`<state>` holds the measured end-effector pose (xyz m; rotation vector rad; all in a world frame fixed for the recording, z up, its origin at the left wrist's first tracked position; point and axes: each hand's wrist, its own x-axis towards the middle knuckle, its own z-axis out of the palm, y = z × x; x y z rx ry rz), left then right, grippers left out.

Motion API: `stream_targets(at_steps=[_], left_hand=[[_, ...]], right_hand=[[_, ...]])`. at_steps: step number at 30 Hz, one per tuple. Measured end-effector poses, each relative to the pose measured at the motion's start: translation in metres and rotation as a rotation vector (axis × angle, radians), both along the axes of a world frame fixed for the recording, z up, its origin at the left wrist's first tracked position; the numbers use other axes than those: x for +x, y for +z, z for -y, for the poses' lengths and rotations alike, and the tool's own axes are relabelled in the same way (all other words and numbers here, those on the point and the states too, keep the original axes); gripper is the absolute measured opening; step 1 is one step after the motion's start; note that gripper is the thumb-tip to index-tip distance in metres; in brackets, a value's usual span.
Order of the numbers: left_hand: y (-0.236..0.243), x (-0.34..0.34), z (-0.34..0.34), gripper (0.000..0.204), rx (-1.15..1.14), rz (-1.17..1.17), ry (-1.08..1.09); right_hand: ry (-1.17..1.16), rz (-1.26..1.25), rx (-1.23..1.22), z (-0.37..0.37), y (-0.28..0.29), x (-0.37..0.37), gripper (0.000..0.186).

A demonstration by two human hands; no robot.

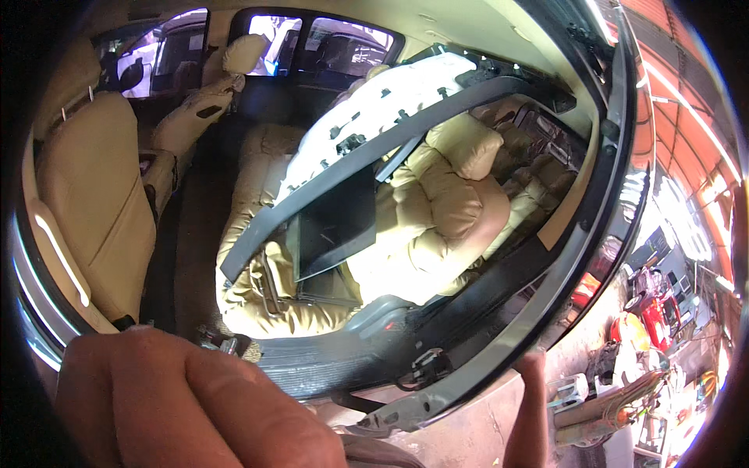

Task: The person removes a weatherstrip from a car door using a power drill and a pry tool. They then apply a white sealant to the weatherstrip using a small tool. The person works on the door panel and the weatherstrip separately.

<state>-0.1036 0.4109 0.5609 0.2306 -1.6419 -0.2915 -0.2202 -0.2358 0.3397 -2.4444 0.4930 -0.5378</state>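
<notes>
My left hand [195, 390] looms large at the lower left, fingers curled; what they hold is hidden. My right hand [530, 366], at the lower right, grips the edge of the open car door [466, 382], its fingers partly hidden behind it. Inside the car, a white panel with black clips [367, 117], a long dark trim strip [308, 187] and a dark flat pane [331, 222] lie across the cream cushioned seat [437, 210].
A cream front seat [94, 203] stands at the left, beside the dark floor. The sill [312, 359] crosses below the seat. Outside at the right are a red machine [659, 320], assorted equipment and an orange-red roof [686, 101].
</notes>
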Motion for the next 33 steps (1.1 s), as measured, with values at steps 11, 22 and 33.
stream_targets(at_steps=[11, 22, 33], left_hand=[[-0.019, 0.03, -0.001, 0.017, 0.102, -0.061, -0.301], [-0.061, 0.14, -0.053, 0.04, 0.22, -0.45, -0.069], [-0.152, 0.252, 0.029, 0.037, 0.641, -0.252, 1.107]], right_hand=[[-0.225, -0.056, -0.039, -0.02, 0.023, -0.033, 0.044], [-0.349, -0.066, -0.107, -0.044, 0.026, -0.017, 0.037], [-0.471, -0.038, -0.22, -0.05, 0.026, -0.021, 0.036]])
